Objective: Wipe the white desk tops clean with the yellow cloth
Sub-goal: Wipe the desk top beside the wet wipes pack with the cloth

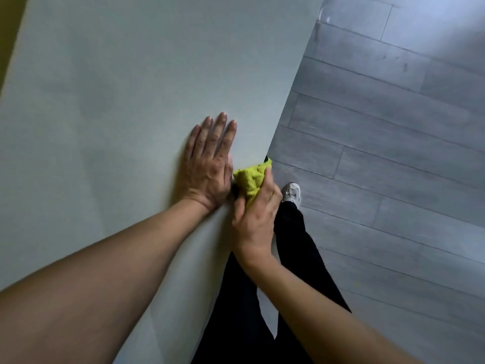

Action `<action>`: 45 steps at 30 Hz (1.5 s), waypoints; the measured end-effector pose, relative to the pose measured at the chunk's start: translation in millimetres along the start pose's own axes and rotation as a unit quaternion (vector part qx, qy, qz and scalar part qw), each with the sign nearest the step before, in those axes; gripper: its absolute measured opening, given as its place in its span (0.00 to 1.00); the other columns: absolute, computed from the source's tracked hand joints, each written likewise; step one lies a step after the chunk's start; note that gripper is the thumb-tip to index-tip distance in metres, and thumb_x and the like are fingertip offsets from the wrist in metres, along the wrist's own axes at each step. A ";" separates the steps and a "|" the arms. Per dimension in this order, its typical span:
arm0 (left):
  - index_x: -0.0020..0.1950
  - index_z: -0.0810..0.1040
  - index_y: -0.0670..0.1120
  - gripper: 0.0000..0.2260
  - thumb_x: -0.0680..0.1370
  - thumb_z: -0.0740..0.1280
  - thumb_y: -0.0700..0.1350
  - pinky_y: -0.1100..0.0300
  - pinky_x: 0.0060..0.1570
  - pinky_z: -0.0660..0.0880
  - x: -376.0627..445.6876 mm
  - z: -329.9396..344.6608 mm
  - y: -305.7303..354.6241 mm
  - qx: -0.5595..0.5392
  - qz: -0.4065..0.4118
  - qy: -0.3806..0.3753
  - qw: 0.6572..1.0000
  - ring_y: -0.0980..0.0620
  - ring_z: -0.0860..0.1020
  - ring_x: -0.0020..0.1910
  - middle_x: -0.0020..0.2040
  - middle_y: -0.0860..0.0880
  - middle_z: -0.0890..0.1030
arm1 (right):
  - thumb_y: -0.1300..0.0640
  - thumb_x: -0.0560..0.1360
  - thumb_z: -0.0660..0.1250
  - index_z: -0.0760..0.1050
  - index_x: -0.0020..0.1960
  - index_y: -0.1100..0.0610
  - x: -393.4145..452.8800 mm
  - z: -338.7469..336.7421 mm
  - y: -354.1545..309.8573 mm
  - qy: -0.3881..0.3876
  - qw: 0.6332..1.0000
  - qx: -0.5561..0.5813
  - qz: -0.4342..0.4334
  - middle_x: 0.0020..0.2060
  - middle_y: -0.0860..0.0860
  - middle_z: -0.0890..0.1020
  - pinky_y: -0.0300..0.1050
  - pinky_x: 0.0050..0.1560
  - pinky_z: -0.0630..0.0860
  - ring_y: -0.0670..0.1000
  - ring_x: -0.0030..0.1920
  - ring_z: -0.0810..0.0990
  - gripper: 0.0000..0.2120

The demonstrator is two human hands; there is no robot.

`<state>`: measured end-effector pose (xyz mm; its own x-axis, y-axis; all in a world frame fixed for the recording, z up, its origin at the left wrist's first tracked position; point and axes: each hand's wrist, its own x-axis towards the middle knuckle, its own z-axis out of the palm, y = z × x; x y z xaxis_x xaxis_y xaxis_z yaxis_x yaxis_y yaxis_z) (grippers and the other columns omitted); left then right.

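The cloth is yellow and bunched into a crumpled wad at the near edge of the desk, right where the white top meets the floor side. Part of it lies on the edge and part hangs just past it. The right hand grips the cloth from the near side: its fingers curl round the wad, with one fingertip showing on the far right of the cloth and the thumb side against its left. How much of the cloth sits under the palm cannot be told, since the hand covers it.

Just beside the cloth, to its left, the left hand lies flat on the desk, palm down, fingers straight and close together, pointing away from the person. It holds nothing. Its thumb side is touching or nearly touching the cloth; the blur there leaves that unclear. Both forearms are bare and reach in from the bottom of the view.

The desk is a plain white surface filling the left and middle of the view, its edge running diagonally. Beyond that edge lies a grey plank floor. Below the right hand the person's dark trousers show, and a pale shoe stands on the floor just past the cloth.
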<state>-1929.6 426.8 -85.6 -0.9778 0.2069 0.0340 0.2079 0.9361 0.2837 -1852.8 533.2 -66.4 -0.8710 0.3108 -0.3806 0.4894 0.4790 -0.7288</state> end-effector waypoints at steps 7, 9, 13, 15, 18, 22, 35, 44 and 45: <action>0.81 0.65 0.43 0.26 0.82 0.61 0.43 0.41 0.80 0.57 0.7 4.3 -2.3 -0.004 0.000 0.013 1.000 0.40 0.61 0.81 0.82 0.42 0.64 | 0.54 0.81 0.61 0.53 0.81 0.50 96.3 -5.0 -31.2 0.038 0.999 -0.007 0.020 0.71 0.60 0.63 0.59 0.68 0.68 0.64 0.70 0.67 0.31; 0.81 0.66 0.44 0.26 0.82 0.60 0.43 0.42 0.80 0.57 0.8 4.5 -2.0 -0.008 -0.003 0.017 1.000 0.40 0.62 0.81 0.81 0.43 0.64 | 0.51 0.81 0.60 0.54 0.80 0.50 147.3 -12.7 -48.7 0.054 0.998 -0.031 0.021 0.70 0.60 0.63 0.60 0.68 0.70 0.64 0.69 0.68 0.29; 0.81 0.67 0.44 0.25 0.82 0.57 0.44 0.42 0.80 0.58 0.9 5.2 -1.3 -0.002 -0.001 0.027 1.000 0.40 0.63 0.81 0.81 0.43 0.66 | 0.50 0.82 0.59 0.56 0.78 0.50 208.8 -23.9 -72.2 0.084 0.994 -0.067 0.010 0.67 0.58 0.65 0.57 0.65 0.73 0.60 0.67 0.69 0.26; 0.80 0.67 0.44 0.25 0.82 0.57 0.44 0.42 0.80 0.58 0.9 5.1 -2.1 -0.006 -0.001 0.032 0.999 0.40 0.63 0.81 0.81 0.43 0.66 | 0.51 0.82 0.59 0.56 0.78 0.50 209.2 -21.3 -71.9 0.091 0.993 -0.076 0.000 0.68 0.58 0.65 0.57 0.65 0.73 0.59 0.68 0.69 0.27; 0.80 0.67 0.43 0.26 0.82 0.60 0.43 0.42 0.80 0.57 -0.5 4.7 -2.5 -0.010 0.001 0.031 0.999 0.40 0.63 0.81 0.81 0.42 0.65 | 0.51 0.81 0.59 0.54 0.79 0.49 167.8 -11.7 -52.3 0.080 0.995 -0.056 -0.010 0.68 0.58 0.64 0.60 0.67 0.71 0.60 0.68 0.68 0.29; 0.80 0.67 0.41 0.25 0.82 0.59 0.41 0.44 0.81 0.55 -2.4 0.2 -1.3 -0.020 -0.005 0.015 1.000 0.37 0.62 0.81 0.81 0.39 0.64 | 0.54 0.80 0.60 0.53 0.81 0.51 53.1 6.5 -4.0 0.045 0.999 0.009 -0.028 0.71 0.60 0.63 0.61 0.68 0.68 0.64 0.69 0.67 0.32; 0.77 0.70 0.39 0.23 0.82 0.59 0.40 0.40 0.78 0.62 -223.9 -16.6 26.8 -0.003 -0.135 0.033 0.990 0.36 0.66 0.78 0.79 0.38 0.68 | 0.48 0.82 0.59 0.51 0.81 0.51 38.9 2.0 -6.0 0.026 0.999 -0.030 -0.001 0.69 0.59 0.64 0.56 0.69 0.67 0.62 0.69 0.67 0.32; 0.79 0.69 0.43 0.24 0.83 0.55 0.43 0.44 0.80 0.59 -278.8 -13.0 17.9 -0.003 -0.124 0.054 0.991 0.39 0.64 0.80 0.80 0.41 0.67 | 0.49 0.82 0.58 0.52 0.81 0.51 29.5 11.4 -1.0 0.051 0.998 -0.039 -0.008 0.70 0.59 0.63 0.58 0.67 0.68 0.63 0.69 0.68 0.30; 0.79 0.70 0.43 0.24 0.83 0.55 0.44 0.43 0.79 0.59 -278.5 -12.6 18.6 -0.004 -0.124 0.057 0.991 0.39 0.64 0.80 0.80 0.41 0.67 | 0.49 0.82 0.59 0.52 0.81 0.51 8.0 16.3 7.5 0.053 0.998 -0.030 -0.010 0.71 0.59 0.63 0.57 0.68 0.67 0.63 0.69 0.68 0.31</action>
<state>-1653.7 383.0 -77.7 -0.9956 -0.0637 0.0694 -0.0397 0.9518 0.3041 -1856.8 525.8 -84.1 -0.8729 0.3842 -0.3007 0.4756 0.5328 -0.6999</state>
